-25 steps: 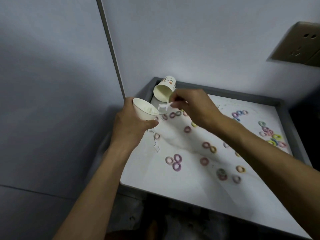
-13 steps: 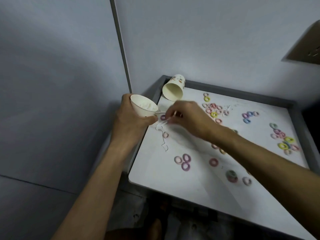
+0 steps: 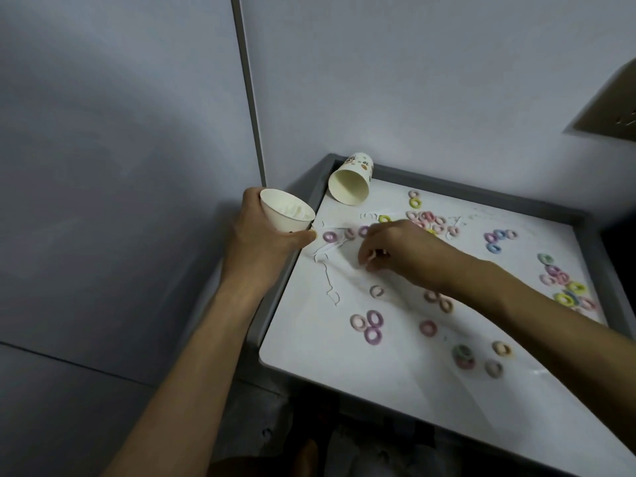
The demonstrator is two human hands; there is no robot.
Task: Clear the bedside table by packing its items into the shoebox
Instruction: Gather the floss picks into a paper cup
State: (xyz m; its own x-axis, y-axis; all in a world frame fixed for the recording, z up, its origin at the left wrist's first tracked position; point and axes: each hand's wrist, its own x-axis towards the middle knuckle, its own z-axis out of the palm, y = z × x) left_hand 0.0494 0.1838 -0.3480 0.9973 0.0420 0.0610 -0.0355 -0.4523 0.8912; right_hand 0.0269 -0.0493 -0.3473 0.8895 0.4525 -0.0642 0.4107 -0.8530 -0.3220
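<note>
My left hand [image 3: 261,242] grips a white paper cup [image 3: 285,215], mouth up and tilted, just over the left edge of the white bedside table [image 3: 378,390]. My right hand [image 3: 402,253] rests low on the tabletop with its fingertips pinched on a thin white stringy scrap [image 3: 330,251] that trails toward the cup. Several small coloured hair rings [image 3: 370,325] lie scattered over the table. A second, printed paper cup [image 3: 349,185] lies on its side at the back left corner. No shoebox is in view.
A raised grey rim [image 3: 481,191] borders the table at the back and sides. Grey walls close in behind and to the left, with a socket plate [image 3: 609,111] at upper right. A curly thread [image 3: 328,284] lies near the left edge.
My right hand has come down from the held cup's mouth to the tabletop and moved toward me. The left hand keeps the cup in about the same place.
</note>
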